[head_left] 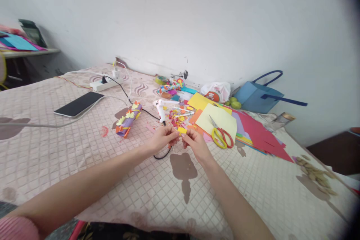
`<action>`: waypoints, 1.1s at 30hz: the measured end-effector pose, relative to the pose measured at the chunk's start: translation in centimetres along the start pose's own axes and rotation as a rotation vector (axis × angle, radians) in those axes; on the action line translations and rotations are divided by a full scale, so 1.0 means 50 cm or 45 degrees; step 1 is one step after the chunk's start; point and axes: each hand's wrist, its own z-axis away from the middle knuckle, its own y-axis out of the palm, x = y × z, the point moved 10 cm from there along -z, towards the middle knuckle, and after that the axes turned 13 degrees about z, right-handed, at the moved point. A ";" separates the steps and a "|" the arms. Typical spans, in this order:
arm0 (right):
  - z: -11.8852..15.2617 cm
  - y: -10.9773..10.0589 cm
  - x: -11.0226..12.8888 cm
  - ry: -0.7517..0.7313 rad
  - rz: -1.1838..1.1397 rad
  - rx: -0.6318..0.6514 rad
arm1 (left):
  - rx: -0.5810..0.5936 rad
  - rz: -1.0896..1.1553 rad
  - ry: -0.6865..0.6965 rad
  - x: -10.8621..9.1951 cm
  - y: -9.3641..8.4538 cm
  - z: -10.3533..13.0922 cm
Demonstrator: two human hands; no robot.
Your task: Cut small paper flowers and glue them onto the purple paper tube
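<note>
Between my two hands, just above the tablecloth, is a small piece of yellow paper (182, 131). My left hand (165, 137) pinches its left edge, while the fingers of my right hand (194, 142) close on its right side. Right behind them lie a white hot glue gun (161, 110) and a heap of small coloured paper scraps (177, 120). Scissors with yellow and red handles (222, 137) rest on pale yellow paper (225, 120) to the right. Over to the left lies a purple paper roll (129, 120) decorated with yellow and orange paper pieces.
A black-screened tablet (80, 104) and a white power strip (105, 83) with cables lie at left. Red paper sheets (258, 131), a blue bag (253, 95) and a white plastic bag (218, 90) sit at right. Peanut-like pods (315, 174) lie near the right edge.
</note>
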 end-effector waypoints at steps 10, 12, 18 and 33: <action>-0.007 -0.003 0.003 -0.081 0.263 0.128 | 0.085 -0.107 0.057 -0.021 -0.013 -0.017; -0.010 -0.011 0.001 -0.083 0.260 0.106 | 0.123 -0.104 -0.035 -0.003 -0.010 -0.017; -0.021 -0.039 -0.005 -0.072 0.213 0.010 | 0.094 -0.034 -0.092 0.003 -0.016 -0.017; -0.019 -0.052 -0.003 -0.075 0.857 -0.020 | -0.022 -0.098 0.003 -0.019 -0.024 -0.010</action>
